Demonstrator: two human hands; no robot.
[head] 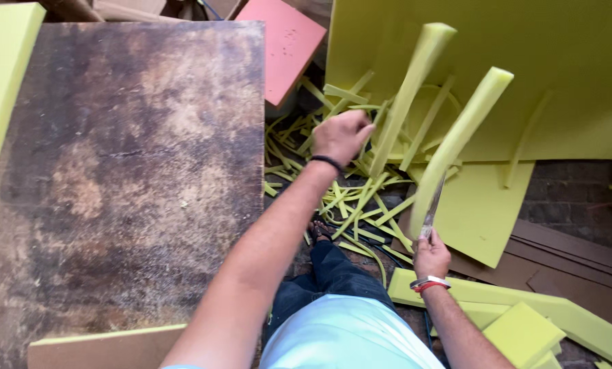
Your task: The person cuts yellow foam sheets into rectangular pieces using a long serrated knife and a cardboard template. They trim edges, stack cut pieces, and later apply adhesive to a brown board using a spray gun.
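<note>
My left hand (342, 135) reaches out over the floor and is closed on a long yellow foam strip (415, 75) that stands up and leans right. My right hand (430, 256), with a red and white wristband, grips the handle of a knife (432, 208) whose blade points up. A second yellow foam strip (464, 123) rises along that blade and tilts right; whether my right hand also holds it is unclear. Both strips stand above a heap of thin yellow foam offcuts (350, 198) on the floor.
A worn dark wooden board (121, 171) fills the left. A big yellow foam sheet (552, 61) leans at the back right, with a red foam slab (285, 41) beside it. Yellow foam blocks (524, 331) and brown cardboard (565, 266) lie at the lower right.
</note>
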